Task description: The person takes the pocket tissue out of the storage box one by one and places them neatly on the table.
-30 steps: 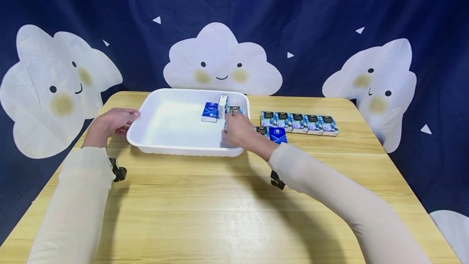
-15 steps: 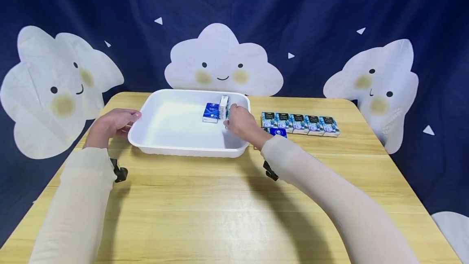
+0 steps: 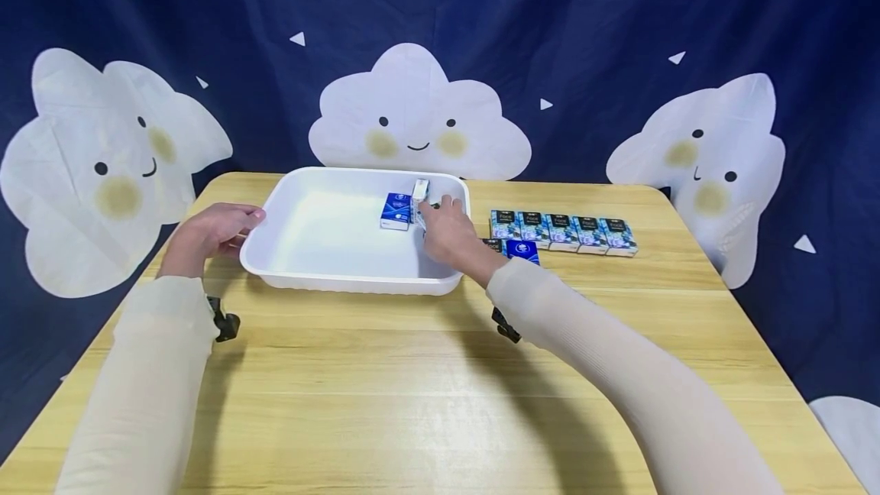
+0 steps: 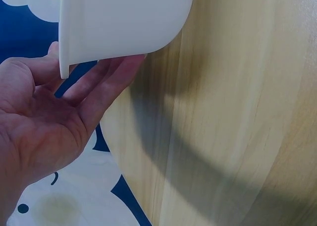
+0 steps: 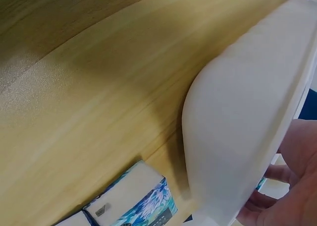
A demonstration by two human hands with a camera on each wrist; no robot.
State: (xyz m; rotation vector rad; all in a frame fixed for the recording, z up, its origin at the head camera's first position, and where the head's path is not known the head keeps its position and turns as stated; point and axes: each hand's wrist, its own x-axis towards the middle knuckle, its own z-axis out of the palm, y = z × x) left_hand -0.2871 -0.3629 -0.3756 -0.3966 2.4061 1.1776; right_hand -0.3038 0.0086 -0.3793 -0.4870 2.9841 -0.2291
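Head view: left hand [image 3: 216, 228] grips smooth, round-cornered tray [image 3: 330, 243]; right hand [image 3: 450, 235] at upright box [image 3: 420, 189], grip unclear.

"Face" | pale print on black, five floral boxes [image 3: 563, 234] in a row; smaller characters above illegible | blue box [image 3: 395, 211] in white tray [image 3: 323, 281], second blue box [image 3: 522, 252] outside: lettering too small to read
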